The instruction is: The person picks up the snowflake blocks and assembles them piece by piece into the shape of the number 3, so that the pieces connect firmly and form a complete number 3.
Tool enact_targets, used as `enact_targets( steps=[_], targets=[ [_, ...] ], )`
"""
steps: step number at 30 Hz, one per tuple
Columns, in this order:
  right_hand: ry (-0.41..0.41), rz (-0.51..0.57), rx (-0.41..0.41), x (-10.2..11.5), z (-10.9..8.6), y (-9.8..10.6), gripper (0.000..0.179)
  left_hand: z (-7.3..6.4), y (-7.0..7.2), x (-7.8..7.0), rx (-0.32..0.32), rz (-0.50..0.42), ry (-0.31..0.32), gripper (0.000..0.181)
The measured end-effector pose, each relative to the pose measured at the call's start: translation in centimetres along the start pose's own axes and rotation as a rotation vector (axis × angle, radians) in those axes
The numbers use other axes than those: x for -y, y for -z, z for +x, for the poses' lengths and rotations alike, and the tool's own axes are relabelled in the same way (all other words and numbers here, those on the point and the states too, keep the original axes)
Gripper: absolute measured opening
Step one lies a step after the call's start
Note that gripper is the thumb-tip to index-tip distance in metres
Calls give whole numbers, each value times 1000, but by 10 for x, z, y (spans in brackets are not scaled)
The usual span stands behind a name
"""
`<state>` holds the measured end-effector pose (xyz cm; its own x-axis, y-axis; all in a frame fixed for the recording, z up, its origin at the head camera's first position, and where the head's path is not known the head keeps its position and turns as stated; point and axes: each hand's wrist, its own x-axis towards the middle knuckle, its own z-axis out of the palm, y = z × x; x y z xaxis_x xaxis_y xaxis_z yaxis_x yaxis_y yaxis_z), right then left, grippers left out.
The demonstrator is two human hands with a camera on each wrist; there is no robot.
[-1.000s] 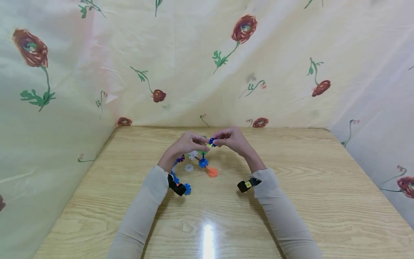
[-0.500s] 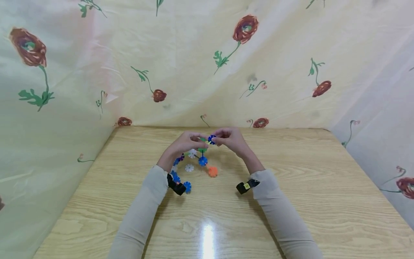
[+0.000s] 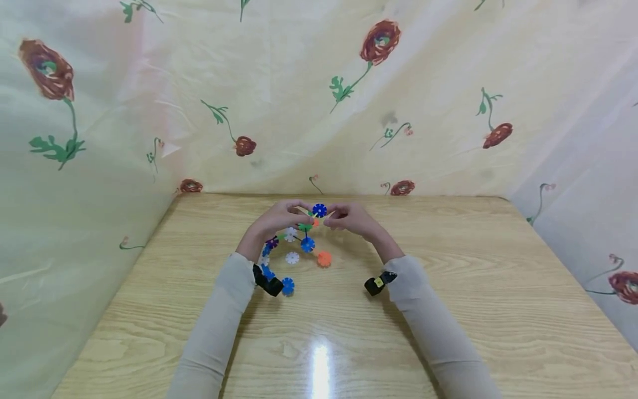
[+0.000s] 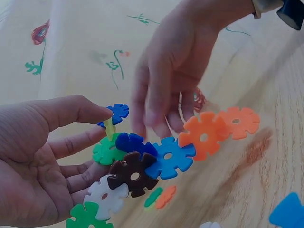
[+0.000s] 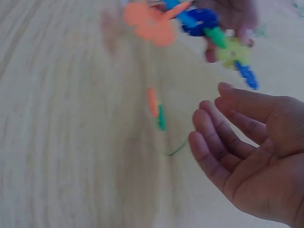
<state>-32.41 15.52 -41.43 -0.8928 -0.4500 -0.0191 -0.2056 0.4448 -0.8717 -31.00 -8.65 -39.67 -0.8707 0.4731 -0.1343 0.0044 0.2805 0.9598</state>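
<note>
My left hand (image 3: 280,217) pinches a yellow notched disc (image 4: 110,128) of an interlocked chain of plastic snowflake discs. A dark blue disc (image 3: 319,210) stands on that yellow one at the chain's end. In the left wrist view, the chain continues through a green disc (image 4: 105,151), a blue disc (image 4: 170,157) and an orange disc (image 4: 203,136); a brown disc (image 4: 134,175) and a white disc (image 4: 105,195) branch toward the palm. My right hand (image 3: 351,219) is just right of the dark blue disc, its fingers loosely bent around nothing, as the right wrist view (image 5: 256,142) confirms.
A loose white disc (image 3: 292,257) lies on the wooden table (image 3: 498,288). More blue discs (image 3: 287,286) curve beside the left wrist. An orange and green joined pair (image 5: 153,102) lies beyond the chain. Flowered cloth (image 3: 279,100) surrounds the table's back and sides.
My right hand has let go of the dark blue disc and drawn slightly away from it. My left hand and the chain have shifted a little leftward and up in the head view.
</note>
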Motion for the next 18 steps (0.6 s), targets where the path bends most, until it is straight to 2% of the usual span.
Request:
enact_targets(
  steps=[4, 13, 18],
  targets=[
    [-21, -111, 100, -3, 11, -4, 26, 1, 2, 0, 3, -19, -10, 30],
    [22, -312, 217, -5, 37, -5, 15, 1, 4, -1, -14, 1, 16, 32],
    [5, -354, 304, -8, 49, -3, 43, 2, 4, -2, -18, -13, 20, 29]
  ],
)
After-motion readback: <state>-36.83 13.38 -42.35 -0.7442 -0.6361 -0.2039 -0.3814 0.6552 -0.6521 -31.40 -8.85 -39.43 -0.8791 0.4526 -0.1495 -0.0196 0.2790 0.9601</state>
